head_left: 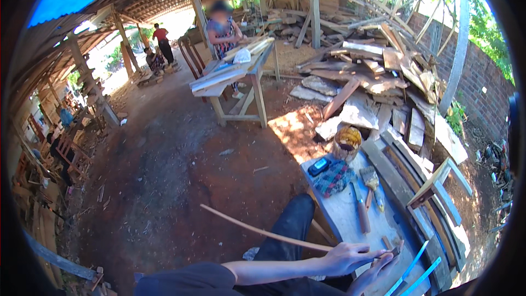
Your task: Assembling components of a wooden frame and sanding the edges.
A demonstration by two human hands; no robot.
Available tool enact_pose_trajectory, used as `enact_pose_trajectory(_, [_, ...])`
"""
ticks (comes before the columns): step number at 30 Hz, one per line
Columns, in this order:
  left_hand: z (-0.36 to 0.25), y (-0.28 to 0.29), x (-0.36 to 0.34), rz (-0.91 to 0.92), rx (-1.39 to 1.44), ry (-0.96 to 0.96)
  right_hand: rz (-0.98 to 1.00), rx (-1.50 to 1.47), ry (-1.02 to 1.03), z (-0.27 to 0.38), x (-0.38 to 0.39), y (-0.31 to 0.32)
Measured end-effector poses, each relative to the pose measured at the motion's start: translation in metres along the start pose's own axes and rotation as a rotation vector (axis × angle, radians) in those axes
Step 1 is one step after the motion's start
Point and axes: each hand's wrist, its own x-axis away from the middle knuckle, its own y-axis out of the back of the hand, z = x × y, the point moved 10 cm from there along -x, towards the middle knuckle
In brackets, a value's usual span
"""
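Note:
A long, thin, slightly curved wooden strip [263, 231] runs from over the floor to my left hand [344, 259], where its near end goes out of sight under the fingers. That hand is closed round it, its fingers reaching toward my right hand [374, 277]. At the fingertips of both hands is a small dark block [395, 251], pinched by my right hand; its kind is unclear. The hands are over the near part of a pale workbench [342, 214]. Beyond them lie a knife-like tool with a brown handle [362, 216] and a brush [370, 178].
A plaid cloth [334, 178], a dark phone-like device [319, 166] and a tin [347, 141] stand at the bench's far end. Blue strips [422, 274] and planks [422, 197] lie right. Behind are a woodpile [372, 77], a table [255, 82] and a person [222, 33].

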Motion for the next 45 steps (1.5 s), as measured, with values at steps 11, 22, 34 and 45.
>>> enact_pose_trajectory(11, [0.013,0.001,0.0,0.026,0.131,0.011,0.068,0.034,0.015,0.052,0.005,-0.02])
enact_pose_trajectory(22, [0.008,-0.002,0.004,0.033,0.188,0.016,0.062,0.05,0.019,0.028,0.008,-0.005])
enact_pose_trajectory(34, [0.001,0.006,-0.002,0.017,0.061,0.025,0.023,0.318,0.268,0.043,0.005,0.003])
enact_pose_trajectory(45, [-0.004,-0.005,0.004,0.08,0.095,-0.014,0.202,0.355,0.262,0.035,-0.002,0.02])
